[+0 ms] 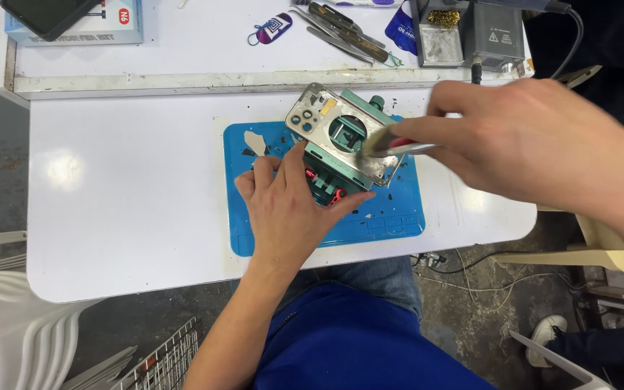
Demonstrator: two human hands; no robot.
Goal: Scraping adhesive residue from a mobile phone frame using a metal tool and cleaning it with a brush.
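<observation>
A silver phone back frame [326,119] with camera holes sits clamped in a green holder [326,189] with red knobs, on a blue work mat [399,213]. My left hand [287,209] lies flat on the mat against the holder, its fingers touching the frame's near edge. My right hand [514,141] comes in from the right, gripping a small brush [388,143] with a red and silver handle. Its bristles touch the frame's right side.
The mat lies on a white table [124,202]. On the raised shelf behind lie tweezers [344,32], a blue tag [272,27], a box with a dark phone [74,18] and a soldering stand [471,32]. White plastic chairs [9,325] stand at left.
</observation>
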